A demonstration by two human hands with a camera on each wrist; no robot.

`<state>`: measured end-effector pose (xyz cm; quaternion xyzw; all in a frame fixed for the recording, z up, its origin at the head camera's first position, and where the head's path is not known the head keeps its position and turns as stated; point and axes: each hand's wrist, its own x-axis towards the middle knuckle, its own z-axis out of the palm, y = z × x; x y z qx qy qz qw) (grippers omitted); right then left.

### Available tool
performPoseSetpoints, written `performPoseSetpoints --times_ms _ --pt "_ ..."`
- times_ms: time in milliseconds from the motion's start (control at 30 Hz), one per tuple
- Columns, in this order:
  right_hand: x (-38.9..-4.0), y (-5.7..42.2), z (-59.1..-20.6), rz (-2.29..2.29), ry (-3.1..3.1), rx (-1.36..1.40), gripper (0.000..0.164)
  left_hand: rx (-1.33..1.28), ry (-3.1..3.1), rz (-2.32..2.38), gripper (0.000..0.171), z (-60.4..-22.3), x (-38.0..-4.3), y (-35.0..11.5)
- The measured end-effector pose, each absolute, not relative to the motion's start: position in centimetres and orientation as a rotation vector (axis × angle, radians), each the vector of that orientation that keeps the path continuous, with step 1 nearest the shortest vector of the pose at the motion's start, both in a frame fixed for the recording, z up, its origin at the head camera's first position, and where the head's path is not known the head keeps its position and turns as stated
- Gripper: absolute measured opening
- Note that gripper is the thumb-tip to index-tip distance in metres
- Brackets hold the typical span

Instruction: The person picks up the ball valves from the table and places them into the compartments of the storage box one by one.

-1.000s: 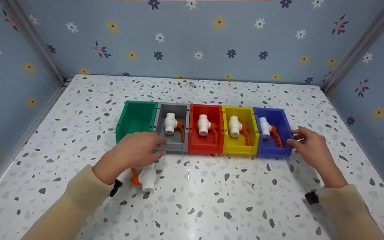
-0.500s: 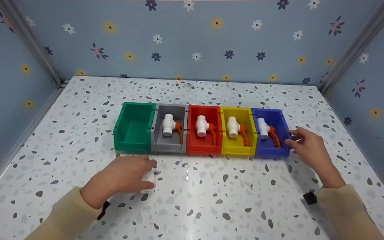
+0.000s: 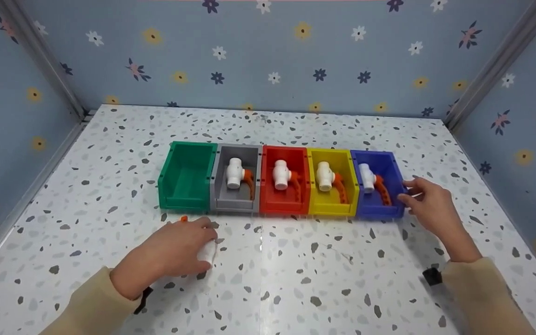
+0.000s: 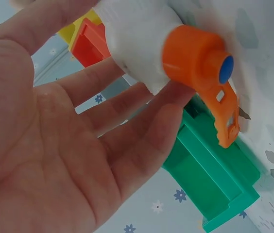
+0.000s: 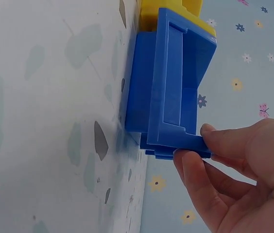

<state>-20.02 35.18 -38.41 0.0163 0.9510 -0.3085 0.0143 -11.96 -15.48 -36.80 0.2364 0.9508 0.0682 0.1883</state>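
My left hand [image 3: 170, 251] is around a white ball valve [image 4: 137, 39] in front of the green bin [image 3: 186, 181], its thumb and fingers on either side of the white body. The valve's orange handle [image 4: 219, 109] points toward the green bin in the left wrist view; from the head view the hand covers most of the valve. At the far right of the row, my right hand [image 3: 431, 207] pinches the side wall of the blue bin [image 5: 176, 77] between thumb and fingers. Inside that bin lies another white ball valve [image 3: 368, 178] with an orange handle.
Joined in one row are the green bin, a grey bin [image 3: 235, 204], a red bin [image 3: 284, 208], a yellow bin [image 3: 333, 209] and the blue one. All but the green hold one valve each. Flowered panels [image 3: 268, 51] enclose the speckled table [image 3: 305, 279].
My left hand has come down and back from before the green and grey bins onto the loose valve, closing around it. The right hand keeps its hold on the blue bin.
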Motion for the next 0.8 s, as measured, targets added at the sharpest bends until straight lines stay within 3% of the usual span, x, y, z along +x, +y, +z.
performPoseSetpoints --times_ms 800 --pt "-20.0 35.1 -38.3 -0.948 2.957 0.058 0.042 0.692 2.711 0.197 0.048 -36.3 -11.8 -15.9"
